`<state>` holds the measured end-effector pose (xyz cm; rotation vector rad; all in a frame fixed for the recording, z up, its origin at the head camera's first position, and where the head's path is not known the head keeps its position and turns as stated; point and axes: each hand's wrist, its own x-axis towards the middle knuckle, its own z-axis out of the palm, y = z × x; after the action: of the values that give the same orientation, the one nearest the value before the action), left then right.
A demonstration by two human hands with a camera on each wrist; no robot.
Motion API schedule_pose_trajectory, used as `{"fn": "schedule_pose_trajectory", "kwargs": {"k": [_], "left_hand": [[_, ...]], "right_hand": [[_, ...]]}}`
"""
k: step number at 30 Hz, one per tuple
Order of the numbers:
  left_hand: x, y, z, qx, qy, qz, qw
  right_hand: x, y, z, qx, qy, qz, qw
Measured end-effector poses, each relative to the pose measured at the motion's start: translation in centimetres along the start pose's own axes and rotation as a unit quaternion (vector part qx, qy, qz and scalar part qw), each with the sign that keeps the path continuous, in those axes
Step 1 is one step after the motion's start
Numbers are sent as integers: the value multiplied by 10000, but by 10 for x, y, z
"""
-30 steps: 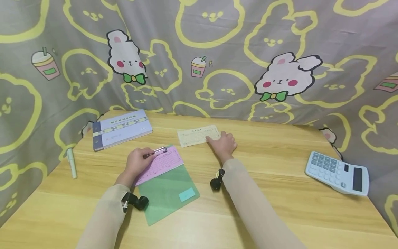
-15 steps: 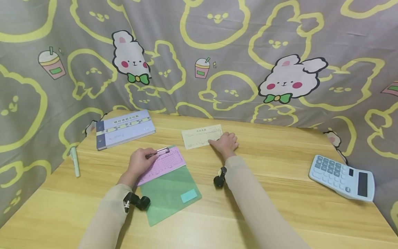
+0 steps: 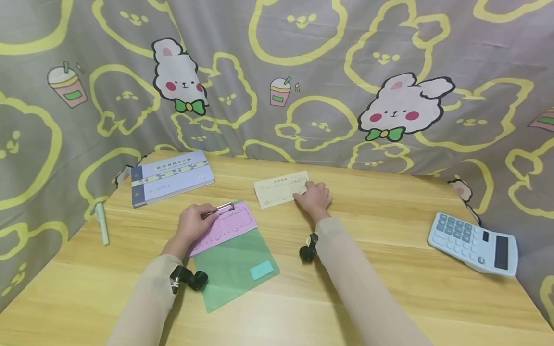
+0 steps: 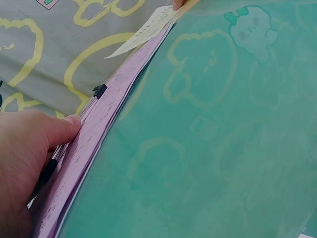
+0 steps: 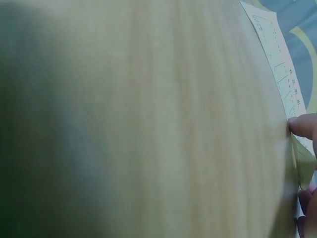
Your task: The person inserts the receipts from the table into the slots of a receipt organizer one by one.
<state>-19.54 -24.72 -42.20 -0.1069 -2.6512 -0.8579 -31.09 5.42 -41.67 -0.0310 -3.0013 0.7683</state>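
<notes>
A green clipboard [image 3: 233, 271] lies at an angle on the table, a pink printed form [image 3: 231, 227] under its metal clip [image 3: 226, 207]. My left hand [image 3: 194, 223] grips the clip end, and in the left wrist view the thumb [image 4: 64, 130] presses on the clip over the pink sheets. Farther back, my right hand [image 3: 316, 198] pinches the right edge of a pale yellow printed slip [image 3: 279, 191]. The right wrist view shows the thumb on top of the slip [image 5: 280, 64] and fingers beneath its bent-up edge.
A blue-lilac ledger book [image 3: 173, 178] lies at the back left, with a pale green pen [image 3: 101, 223] in front of it. A light blue calculator [image 3: 473, 244] sits at the right. Behind the wooden table [image 3: 389, 216] hangs a patterned curtain [image 3: 320, 72].
The yellow slip has shifted slightly right, and my right fingers now overlap its right edge more. My left hand stays on the clip. The head view has shifted a little.
</notes>
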Motion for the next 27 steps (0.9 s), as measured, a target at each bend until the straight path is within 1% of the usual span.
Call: {"fn": "schedule_pose_trajectory", "kwargs": {"k": [6, 11, 13, 18, 21, 24, 27], "left_hand": [[1, -1, 0, 27, 27, 34, 10000], [0, -1, -1, 20, 44, 75, 10000], [-1, 0, -2, 10, 36, 67, 10000], [-1, 0, 0, 5, 22, 30, 10000], [-1, 0, 1, 16, 14, 10, 10000], [-1, 0, 1, 30, 5, -9, 10000], [0, 1, 1, 47, 12, -23, 10000]], "right_hand": [[-2, 3, -3, -324, 0, -219, 9992], [-8, 6, -6, -308, -48, -344, 9989], [-10, 7, -7, -220, -16, -358, 9991], [-11, 11, -5, 75, 296, -193, 9993], [-9, 13, -4, 81, 435, -61, 9990], [-6, 11, -5, 50, 403, 19, 9992], [-3, 9, -8, 19, 230, 125, 9997]]}}
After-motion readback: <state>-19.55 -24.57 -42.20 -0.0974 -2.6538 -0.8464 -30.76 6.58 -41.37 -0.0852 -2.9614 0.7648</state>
